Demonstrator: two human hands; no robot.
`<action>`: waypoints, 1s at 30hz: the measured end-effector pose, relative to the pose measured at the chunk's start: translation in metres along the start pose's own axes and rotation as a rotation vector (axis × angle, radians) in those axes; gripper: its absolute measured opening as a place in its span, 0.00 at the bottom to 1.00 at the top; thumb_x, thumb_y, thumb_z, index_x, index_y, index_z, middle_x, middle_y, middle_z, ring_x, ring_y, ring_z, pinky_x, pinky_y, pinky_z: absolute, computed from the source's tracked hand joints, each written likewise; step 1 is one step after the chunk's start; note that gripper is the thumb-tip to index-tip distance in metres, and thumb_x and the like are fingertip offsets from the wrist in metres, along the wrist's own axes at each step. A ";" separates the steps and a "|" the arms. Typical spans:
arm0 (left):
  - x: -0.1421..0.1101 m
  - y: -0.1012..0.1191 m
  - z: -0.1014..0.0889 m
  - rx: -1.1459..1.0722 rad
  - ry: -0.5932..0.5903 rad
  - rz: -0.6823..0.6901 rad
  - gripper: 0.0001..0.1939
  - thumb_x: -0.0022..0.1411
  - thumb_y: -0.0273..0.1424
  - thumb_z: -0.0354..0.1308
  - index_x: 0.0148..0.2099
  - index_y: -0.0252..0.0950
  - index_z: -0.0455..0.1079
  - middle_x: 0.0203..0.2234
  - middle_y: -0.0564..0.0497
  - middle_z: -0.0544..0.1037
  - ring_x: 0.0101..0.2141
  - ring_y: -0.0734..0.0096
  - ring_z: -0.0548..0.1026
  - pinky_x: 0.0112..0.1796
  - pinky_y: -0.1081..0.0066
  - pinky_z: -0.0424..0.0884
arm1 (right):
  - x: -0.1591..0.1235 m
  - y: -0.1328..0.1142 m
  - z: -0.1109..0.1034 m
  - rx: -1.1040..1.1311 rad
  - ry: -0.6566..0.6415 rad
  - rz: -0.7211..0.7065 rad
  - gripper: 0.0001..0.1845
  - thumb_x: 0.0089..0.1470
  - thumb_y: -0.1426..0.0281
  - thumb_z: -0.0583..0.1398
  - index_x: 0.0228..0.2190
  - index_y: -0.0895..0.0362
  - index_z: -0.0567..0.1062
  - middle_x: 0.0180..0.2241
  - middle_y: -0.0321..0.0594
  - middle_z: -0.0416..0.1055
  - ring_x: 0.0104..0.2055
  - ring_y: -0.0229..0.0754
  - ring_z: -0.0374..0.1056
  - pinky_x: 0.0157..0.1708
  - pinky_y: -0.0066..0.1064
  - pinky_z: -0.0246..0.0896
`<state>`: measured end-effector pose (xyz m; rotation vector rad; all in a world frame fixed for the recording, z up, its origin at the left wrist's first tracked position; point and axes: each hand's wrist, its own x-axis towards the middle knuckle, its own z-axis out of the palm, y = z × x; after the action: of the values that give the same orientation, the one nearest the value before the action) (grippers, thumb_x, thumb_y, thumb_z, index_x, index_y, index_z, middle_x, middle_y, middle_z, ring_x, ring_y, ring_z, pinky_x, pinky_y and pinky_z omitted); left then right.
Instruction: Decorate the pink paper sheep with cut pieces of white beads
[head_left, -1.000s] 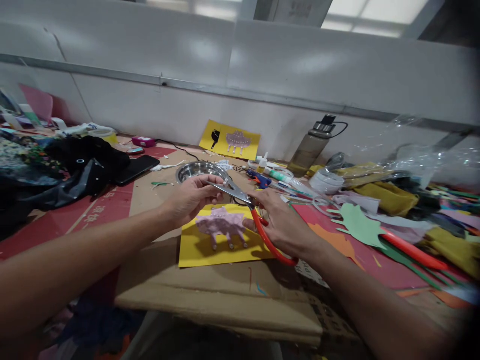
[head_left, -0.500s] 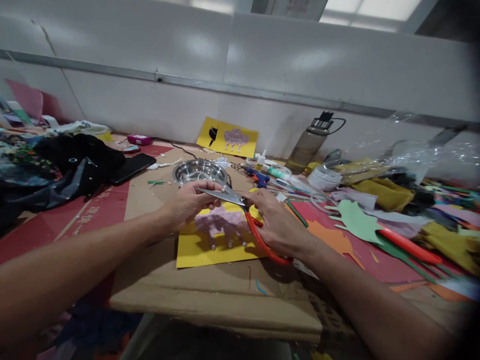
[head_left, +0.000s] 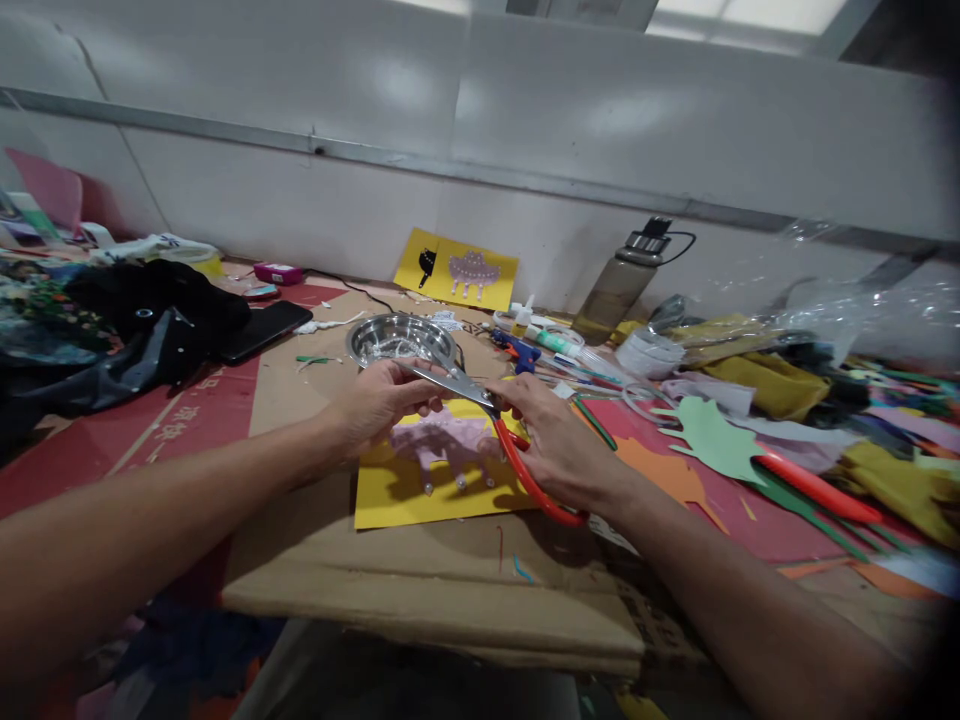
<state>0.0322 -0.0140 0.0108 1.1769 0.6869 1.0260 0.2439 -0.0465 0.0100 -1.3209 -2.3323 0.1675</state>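
Observation:
My right hand (head_left: 551, 435) grips red-handled scissors (head_left: 525, 470), their metal blades pointing left over a yellow card. At the blades, my left hand (head_left: 386, 400) is closed in a pinch; whatever lies between its fingers is too small to make out. Below both hands, the yellow card (head_left: 382, 505) lies on cardboard and carries a lilac cut-out shape (head_left: 439, 440) with pearl-like beads at its lower tips. Hands and scissors hide the card's upper part. Just behind my left hand stands a shiny metal bowl (head_left: 360, 345) with small clear or whitish pieces inside.
A yellow card with a similar lilac shape (head_left: 472, 270) leans on the wall. Farther right are a blue glue gun (head_left: 516, 352), a bottle (head_left: 622, 275) and coloured cut-outs, including a green one (head_left: 709, 435). Dark cloth (head_left: 161, 320) and a phone (head_left: 266, 332) lie left.
The scissor blades have shifted slightly and look closer together. A small white bead seen by the blades earlier no longer shows clearly. Both hands stay almost in place.

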 end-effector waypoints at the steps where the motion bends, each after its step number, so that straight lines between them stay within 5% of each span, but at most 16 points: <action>1: 0.000 0.000 0.000 0.001 0.002 -0.004 0.06 0.47 0.27 0.65 0.30 0.30 0.73 0.21 0.52 0.74 0.24 0.78 0.67 0.27 0.74 0.59 | 0.000 0.000 0.000 -0.004 0.000 0.004 0.23 0.53 0.59 0.58 0.50 0.49 0.67 0.44 0.45 0.66 0.40 0.47 0.66 0.38 0.39 0.64; 30: 0.002 -0.004 -0.004 -0.048 0.005 0.012 0.07 0.47 0.26 0.65 0.30 0.30 0.72 0.22 0.53 0.74 0.23 0.79 0.67 0.28 0.74 0.60 | -0.001 0.000 0.001 0.012 0.043 -0.009 0.25 0.51 0.57 0.60 0.50 0.53 0.70 0.38 0.44 0.67 0.36 0.45 0.64 0.33 0.35 0.61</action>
<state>0.0307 -0.0101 0.0055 1.1384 0.6561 1.0505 0.2437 -0.0478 0.0090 -1.2955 -2.2979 0.1489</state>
